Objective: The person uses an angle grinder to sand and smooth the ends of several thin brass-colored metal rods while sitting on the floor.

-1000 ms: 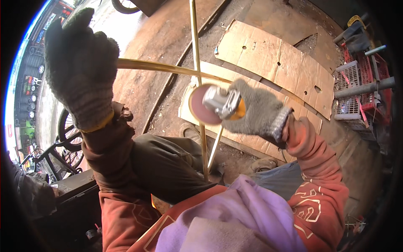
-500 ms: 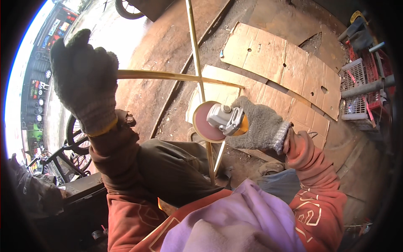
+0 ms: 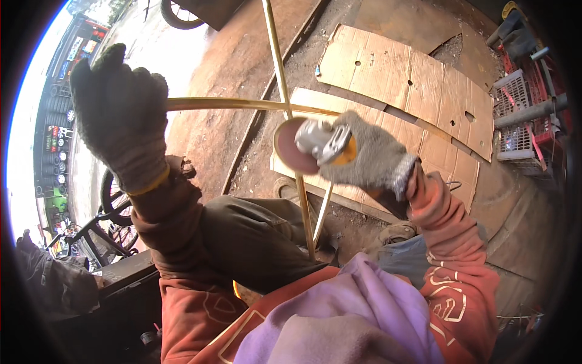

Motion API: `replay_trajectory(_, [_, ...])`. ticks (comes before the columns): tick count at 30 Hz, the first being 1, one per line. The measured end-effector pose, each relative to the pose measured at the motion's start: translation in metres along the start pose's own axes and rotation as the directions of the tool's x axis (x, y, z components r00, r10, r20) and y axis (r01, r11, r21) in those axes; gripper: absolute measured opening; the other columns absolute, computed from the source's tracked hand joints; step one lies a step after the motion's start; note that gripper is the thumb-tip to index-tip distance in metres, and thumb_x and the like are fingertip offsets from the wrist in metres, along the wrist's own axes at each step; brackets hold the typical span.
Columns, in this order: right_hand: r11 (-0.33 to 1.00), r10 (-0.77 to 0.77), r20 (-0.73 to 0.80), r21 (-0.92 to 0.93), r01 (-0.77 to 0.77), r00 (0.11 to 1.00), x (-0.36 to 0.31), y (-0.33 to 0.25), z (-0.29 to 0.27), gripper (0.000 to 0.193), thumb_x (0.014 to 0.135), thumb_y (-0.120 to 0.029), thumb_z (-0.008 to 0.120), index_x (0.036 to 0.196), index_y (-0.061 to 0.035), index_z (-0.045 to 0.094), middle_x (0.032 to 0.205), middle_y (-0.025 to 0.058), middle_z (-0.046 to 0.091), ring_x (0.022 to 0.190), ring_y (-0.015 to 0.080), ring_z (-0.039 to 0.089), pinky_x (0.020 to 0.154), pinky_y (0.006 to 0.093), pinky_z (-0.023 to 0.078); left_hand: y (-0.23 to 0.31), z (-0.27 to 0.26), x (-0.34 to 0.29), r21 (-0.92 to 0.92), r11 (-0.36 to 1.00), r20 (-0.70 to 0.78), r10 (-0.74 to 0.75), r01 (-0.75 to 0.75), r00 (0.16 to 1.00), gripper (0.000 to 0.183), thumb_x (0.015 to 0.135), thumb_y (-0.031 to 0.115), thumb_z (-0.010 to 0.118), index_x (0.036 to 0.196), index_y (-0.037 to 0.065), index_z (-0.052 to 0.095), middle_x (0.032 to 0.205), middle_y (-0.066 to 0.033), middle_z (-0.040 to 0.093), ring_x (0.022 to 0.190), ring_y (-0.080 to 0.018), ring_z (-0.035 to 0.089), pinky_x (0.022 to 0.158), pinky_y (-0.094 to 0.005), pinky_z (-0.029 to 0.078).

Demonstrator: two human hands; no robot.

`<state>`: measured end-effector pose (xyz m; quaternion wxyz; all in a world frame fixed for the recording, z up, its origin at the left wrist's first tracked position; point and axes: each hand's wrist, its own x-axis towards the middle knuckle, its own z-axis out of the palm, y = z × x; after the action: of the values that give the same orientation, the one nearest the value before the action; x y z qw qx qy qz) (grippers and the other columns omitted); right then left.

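A brass-coloured metal frame [image 3: 242, 104] of thin crossed bars stands in front of me, one long bar running down between my legs. My left hand [image 3: 121, 115], in a dark knit glove, is closed round the left end of its crosswise bar; the fingertips are hidden. In a grey knit glove, my right hand [image 3: 370, 159] grips an angle grinder [image 3: 321, 142] with a grey head and a yellow body. Its reddish-brown disc [image 3: 290, 148] overlaps the long bar just under the crossing. Whether the disc touches the metal I cannot tell.
Flattened cardboard sheets [image 3: 400, 73] lie on the dirty floor beyond the grinder. Plastic crates [image 3: 512, 115] stand at the far right, crossed by a grey pipe. A bicycle [image 3: 103, 233] is at the left, near a dark bag [image 3: 51, 279]. A wheel [image 3: 182, 13] shows at the top.
My right hand has raised the grinder a little up and left along the long bar, bringing the disc closer to the crossing. My left hand has barely moved.
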<state>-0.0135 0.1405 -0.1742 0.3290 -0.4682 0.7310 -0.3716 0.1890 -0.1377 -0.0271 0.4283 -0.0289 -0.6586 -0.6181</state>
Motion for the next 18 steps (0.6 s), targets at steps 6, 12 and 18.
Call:
replay_trajectory(6, [0.998, 0.069, 0.128, -0.021, -0.067, 0.989, -0.028, 0.010, 0.005, 0.076, 0.069, -0.047, 0.088, 0.122, -0.0048, 0.052, 0.097, 0.0208, 0.070, 0.086, 0.0356, 0.072, 0.079, 0.0415, 0.057, 0.001, 0.013, 0.001, -0.130, 0.991, 0.032, -0.004, 0.009, 0.999, 0.035, 0.108, 0.033, 0.038, 0.125, 0.004, 0.050, 0.106, -0.0166, 0.065, 0.059, -0.0201, 0.044, 0.061, -0.0385, 0.044])
replay_trajectory(12, [0.997, 0.012, -0.027, 0.073, -0.010, 1.000, -0.017, 0.022, 0.006, 0.082, 0.067, -0.049, 0.090, 0.123, -0.0016, 0.052, 0.105, 0.0166, 0.067, 0.095, 0.0266, 0.069, 0.082, 0.0383, 0.056, 0.002, 0.039, -0.003, 0.090, 0.990, -0.110, 0.123, -0.113, 0.986, 0.031, 0.105, 0.027, 0.042, 0.126, 0.006, 0.051, 0.103, -0.0164, 0.067, 0.062, -0.0198, 0.049, 0.063, -0.0371, 0.047])
replay_trajectory(18, [0.999, -0.010, 0.004, 0.044, 0.009, 1.000, -0.025, 0.020, -0.013, 0.081, 0.067, -0.041, 0.094, 0.124, -0.0002, 0.054, 0.111, 0.0150, 0.066, 0.101, 0.0226, 0.066, 0.088, 0.0355, 0.055, -0.016, 0.061, 0.031, 0.639, 0.746, -0.049, 0.280, -0.185, 0.959, 0.027, 0.095, 0.011, 0.055, 0.121, 0.007, 0.060, 0.099, -0.0093, 0.068, 0.066, -0.0160, 0.055, 0.062, -0.0299, 0.050])
